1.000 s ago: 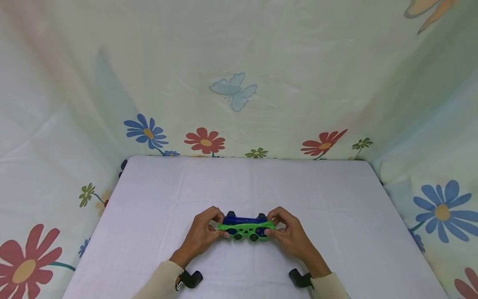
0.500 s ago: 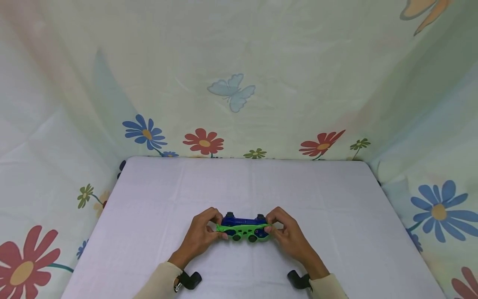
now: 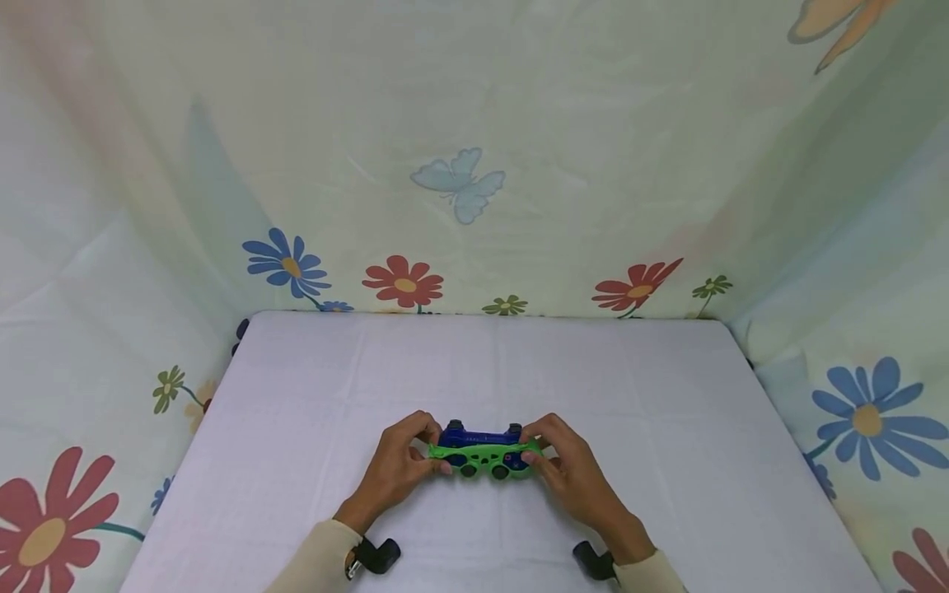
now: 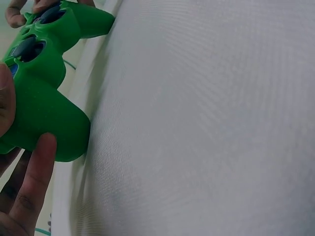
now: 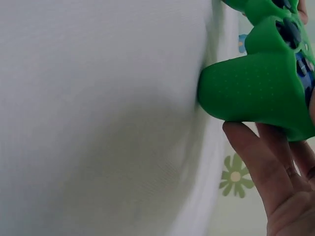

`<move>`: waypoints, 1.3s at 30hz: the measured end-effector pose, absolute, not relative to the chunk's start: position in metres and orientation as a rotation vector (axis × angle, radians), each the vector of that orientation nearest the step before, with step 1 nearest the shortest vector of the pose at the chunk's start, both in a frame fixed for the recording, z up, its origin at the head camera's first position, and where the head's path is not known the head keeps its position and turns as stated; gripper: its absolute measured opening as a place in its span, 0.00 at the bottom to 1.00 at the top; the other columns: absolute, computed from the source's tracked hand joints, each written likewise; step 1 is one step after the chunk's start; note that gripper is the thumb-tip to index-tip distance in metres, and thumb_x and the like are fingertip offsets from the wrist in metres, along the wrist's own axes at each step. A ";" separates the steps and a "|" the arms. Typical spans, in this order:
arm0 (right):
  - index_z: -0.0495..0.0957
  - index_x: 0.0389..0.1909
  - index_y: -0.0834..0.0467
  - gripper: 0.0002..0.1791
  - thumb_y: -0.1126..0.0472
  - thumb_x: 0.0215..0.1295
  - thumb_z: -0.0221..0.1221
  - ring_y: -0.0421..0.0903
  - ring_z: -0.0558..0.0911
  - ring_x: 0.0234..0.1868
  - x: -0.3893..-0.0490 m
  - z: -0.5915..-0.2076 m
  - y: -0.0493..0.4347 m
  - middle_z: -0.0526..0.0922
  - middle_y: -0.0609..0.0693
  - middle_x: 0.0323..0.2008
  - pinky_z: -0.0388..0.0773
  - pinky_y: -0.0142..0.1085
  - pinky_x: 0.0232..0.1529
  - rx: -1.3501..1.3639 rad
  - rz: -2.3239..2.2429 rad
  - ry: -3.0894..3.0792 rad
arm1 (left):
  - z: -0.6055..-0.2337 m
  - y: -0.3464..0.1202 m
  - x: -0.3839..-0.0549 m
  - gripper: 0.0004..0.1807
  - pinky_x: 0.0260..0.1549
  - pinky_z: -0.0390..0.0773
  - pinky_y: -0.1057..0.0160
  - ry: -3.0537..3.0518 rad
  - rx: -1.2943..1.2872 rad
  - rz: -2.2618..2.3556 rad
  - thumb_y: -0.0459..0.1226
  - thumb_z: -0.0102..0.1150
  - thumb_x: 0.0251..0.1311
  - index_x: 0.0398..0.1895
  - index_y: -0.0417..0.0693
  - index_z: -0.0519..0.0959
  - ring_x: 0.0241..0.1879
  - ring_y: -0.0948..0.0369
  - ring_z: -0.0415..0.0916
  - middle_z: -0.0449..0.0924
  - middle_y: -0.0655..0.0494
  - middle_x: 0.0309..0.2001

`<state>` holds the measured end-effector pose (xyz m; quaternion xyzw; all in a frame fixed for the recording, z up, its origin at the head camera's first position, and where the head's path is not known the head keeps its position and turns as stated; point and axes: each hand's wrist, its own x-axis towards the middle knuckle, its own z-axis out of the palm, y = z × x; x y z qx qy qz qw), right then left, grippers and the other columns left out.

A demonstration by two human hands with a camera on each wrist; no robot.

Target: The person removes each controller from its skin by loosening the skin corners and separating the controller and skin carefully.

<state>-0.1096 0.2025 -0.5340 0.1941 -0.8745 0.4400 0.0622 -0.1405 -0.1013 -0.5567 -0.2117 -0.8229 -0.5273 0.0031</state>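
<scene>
Both hands hold a blue game controller (image 3: 483,438) by its ends, low over the white table. A green silicone cover (image 3: 482,455) wraps its grips and front, while the blue back edge with the shoulder buttons shows uncovered. My left hand (image 3: 404,457) pinches the left end, thumb on the near face and fingers behind. At the right end, my right hand (image 3: 574,465) has its thumb on the face by the cover's edge and its fingertips at the back corner. In the wrist views, the cover's left grip (image 4: 54,118) and dotted right grip (image 5: 246,88) are close to the cloth.
A white cloth covers the table (image 3: 474,362). Behind and beside it hangs a curtain (image 3: 593,148) printed with flowers and butterflies. Black wrist cameras (image 3: 380,556) sit by the beige sleeves (image 3: 319,556).
The right fingers have shifted slightly inward along the controller's back, and the right thumb has shifted at the cover's edge. The left hand keeps its grip. The head view has drifted slightly.
</scene>
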 end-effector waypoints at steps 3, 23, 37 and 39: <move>0.78 0.47 0.46 0.16 0.64 0.65 0.71 0.39 0.84 0.45 -0.111 -0.532 0.202 0.83 0.41 0.48 0.86 0.29 0.36 0.605 1.223 -2.633 | -0.557 -0.101 -0.141 0.23 0.30 0.83 0.67 -2.572 -0.655 -1.653 0.41 0.84 0.48 0.38 0.62 0.75 0.46 0.65 0.82 0.81 0.66 0.42; 0.76 0.40 0.47 0.15 0.67 0.63 0.71 0.36 0.83 0.49 -0.115 -0.545 0.211 0.83 0.42 0.47 0.88 0.33 0.39 0.645 1.401 -2.560 | -0.558 -0.101 -0.141 0.23 0.30 0.81 0.68 -2.607 -0.582 -1.642 0.43 0.85 0.45 0.36 0.63 0.76 0.45 0.63 0.82 0.82 0.68 0.41; 0.76 0.45 0.51 0.27 0.68 0.49 0.81 0.43 0.81 0.61 -0.114 -0.551 0.218 0.78 0.52 0.58 0.89 0.37 0.45 0.587 1.706 -2.536 | -0.562 -0.101 -0.147 0.20 0.29 0.80 0.68 -2.589 -0.574 -1.728 0.43 0.82 0.51 0.38 0.61 0.76 0.45 0.61 0.80 0.82 0.63 0.43; 0.76 0.51 0.52 0.33 0.71 0.46 0.82 0.41 0.82 0.60 -0.117 -0.549 0.219 0.79 0.52 0.58 0.89 0.37 0.46 0.577 1.746 -2.551 | -0.562 -0.100 -0.148 0.20 0.27 0.79 0.68 -2.586 -0.552 -1.759 0.43 0.82 0.51 0.37 0.61 0.76 0.43 0.61 0.79 0.82 0.62 0.42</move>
